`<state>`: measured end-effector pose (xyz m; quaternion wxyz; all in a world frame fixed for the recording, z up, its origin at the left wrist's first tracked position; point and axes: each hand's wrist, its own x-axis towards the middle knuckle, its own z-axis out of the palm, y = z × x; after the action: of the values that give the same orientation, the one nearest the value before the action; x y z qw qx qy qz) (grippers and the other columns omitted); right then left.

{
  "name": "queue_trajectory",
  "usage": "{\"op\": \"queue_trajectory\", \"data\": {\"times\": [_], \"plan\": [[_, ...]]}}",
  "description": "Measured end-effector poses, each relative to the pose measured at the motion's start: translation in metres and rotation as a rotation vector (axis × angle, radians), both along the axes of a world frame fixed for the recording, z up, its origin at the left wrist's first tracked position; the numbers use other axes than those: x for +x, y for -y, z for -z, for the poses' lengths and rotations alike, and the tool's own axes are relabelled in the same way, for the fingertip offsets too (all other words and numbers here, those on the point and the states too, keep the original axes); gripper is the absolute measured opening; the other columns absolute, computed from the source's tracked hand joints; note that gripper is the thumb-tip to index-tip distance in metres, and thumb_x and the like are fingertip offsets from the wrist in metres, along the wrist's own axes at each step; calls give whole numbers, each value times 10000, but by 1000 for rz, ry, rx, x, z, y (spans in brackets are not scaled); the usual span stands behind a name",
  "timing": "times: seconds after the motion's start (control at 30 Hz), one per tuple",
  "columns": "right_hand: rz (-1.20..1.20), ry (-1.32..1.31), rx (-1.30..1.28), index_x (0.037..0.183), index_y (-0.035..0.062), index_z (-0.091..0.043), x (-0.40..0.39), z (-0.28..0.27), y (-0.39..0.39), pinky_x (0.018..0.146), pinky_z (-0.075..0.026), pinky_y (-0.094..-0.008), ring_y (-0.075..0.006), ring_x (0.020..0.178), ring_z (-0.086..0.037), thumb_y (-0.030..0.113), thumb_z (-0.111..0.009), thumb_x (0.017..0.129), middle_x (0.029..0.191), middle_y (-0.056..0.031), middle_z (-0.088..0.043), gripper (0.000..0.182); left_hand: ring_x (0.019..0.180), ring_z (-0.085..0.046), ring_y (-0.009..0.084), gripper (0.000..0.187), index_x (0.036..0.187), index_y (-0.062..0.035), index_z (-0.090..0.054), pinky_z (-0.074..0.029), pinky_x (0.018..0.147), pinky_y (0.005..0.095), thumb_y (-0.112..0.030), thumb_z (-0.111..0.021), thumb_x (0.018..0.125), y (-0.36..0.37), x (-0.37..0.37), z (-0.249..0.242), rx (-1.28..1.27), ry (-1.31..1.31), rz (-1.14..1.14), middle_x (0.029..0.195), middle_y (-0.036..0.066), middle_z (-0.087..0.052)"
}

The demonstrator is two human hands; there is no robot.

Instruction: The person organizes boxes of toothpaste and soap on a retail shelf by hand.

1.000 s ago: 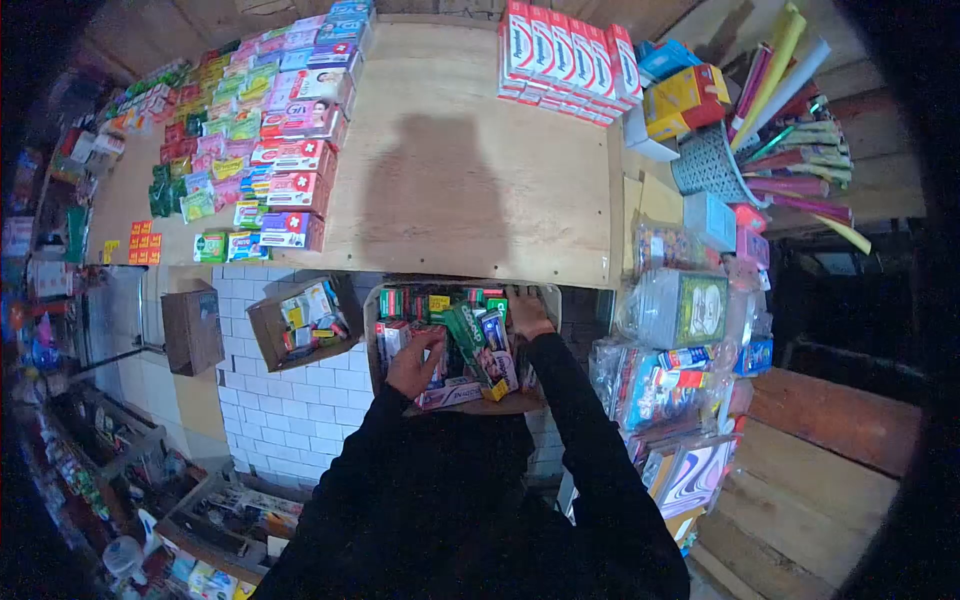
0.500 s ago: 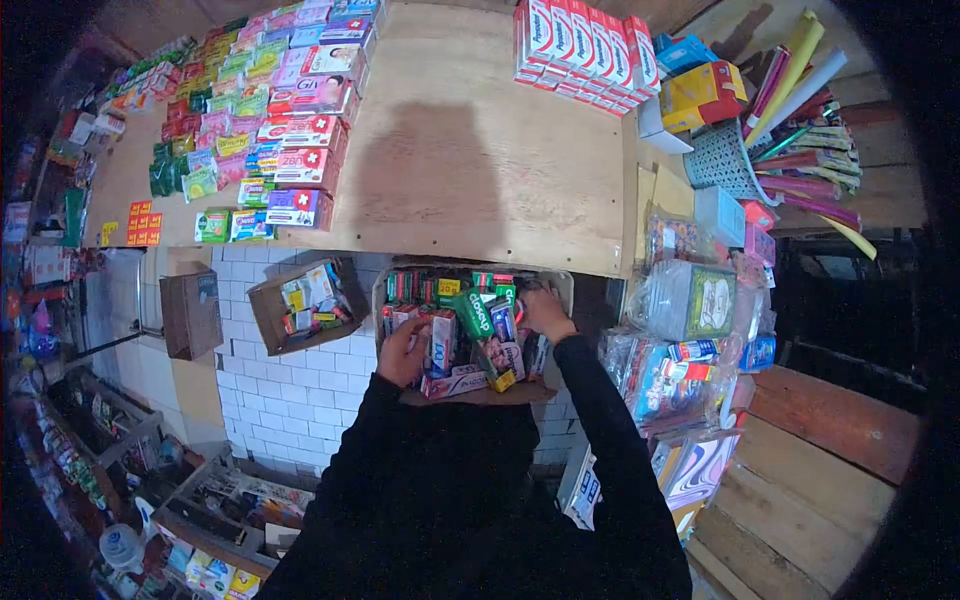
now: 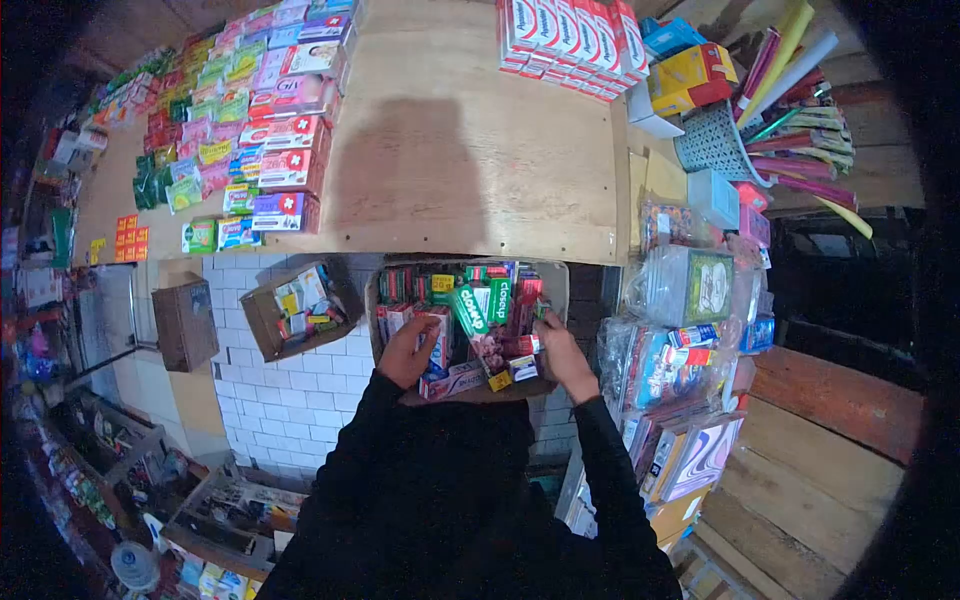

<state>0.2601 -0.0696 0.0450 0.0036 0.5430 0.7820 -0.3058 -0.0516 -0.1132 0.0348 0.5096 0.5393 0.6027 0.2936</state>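
An open carton (image 3: 562, 285) full of toothpaste boxes stands before me, below the counter's edge. My left hand (image 3: 404, 355) is at its left side, fingers closed on a white and blue toothpaste box (image 3: 438, 345). At the right side, my right hand (image 3: 566, 358) has its fingertips pinched together among the packs; what they hold is hidden. Between the hands a green Closeup toothpaste box (image 3: 470, 312) lies slanted, and another green box (image 3: 499, 303) stands beside it. A white and pink box (image 3: 455, 381) lies along the front, near a small white and blue box (image 3: 522, 369).
Ahead is a wooden counter (image 3: 400, 170) with rows of soap packs (image 3: 285, 168) at left and stacked red-white Pepsodent boxes (image 3: 570, 45) at the back. A smaller carton (image 3: 265, 320) stands left on white tiles. Plastic-wrapped goods (image 3: 690, 290) line the right.
My right hand has moved from the carton's back right toward its front right. The blue-white box that lay beside the slanted Closeup box has shifted, and an upright green box shows there more fully.
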Motion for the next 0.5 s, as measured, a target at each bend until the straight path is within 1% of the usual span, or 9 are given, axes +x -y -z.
{"op": "queue_trajectory", "data": {"times": [0.1,0.2,0.3,0.4,0.5], "plan": [[-12,-56,-38,1147,-19,-539,5,-29,-2,854,-502,-479,-450,981,-569,-106,-600,668,1171,-256,-507,490,1047,-600,346,245,1142,1,-560,-470,888,385,-146,-535,948,-4,-1,1,46,-35,50,1102,205,-618],[12,-70,-25,1094,-16,-557,6,-47,1,825,-509,-468,-445,970,-570,-67,-676,647,1110,-227,-529,465,1030,-606,335,262,1167,-10,-555,-472,888,381,-144,-545,942,-7,4,1,69,1,21,1098,197,-619],[29,-144,51,987,-7,-556,2,-78,-1,785,-494,-417,-411,948,-565,-36,-720,623,960,-178,-521,399,1023,-610,322,277,1183,-18,-550,-472,890,377,-141,-554,935,-5,6,13,103,47,40,1098,185,-621],[155,-225,32,947,-17,-586,4,-102,-8,740,-492,-363,-318,860,-596,-9,-783,613,905,-142,-546,388,1021,-612,314,285,1177,-26,-555,-472,889,380,-153,-572,923,-4,10,10,91,62,14,1092,168,-623],[313,-299,65,959,-3,-636,11,-111,-20,714,-500,-354,-312,811,-625,63,-805,654,908,-151,-613,355,1053,-592,316,309,1177,-26,-558,-459,909,390,-181,-591,912,-14,19,-5,111,115,68,1117,167,-607]]}}
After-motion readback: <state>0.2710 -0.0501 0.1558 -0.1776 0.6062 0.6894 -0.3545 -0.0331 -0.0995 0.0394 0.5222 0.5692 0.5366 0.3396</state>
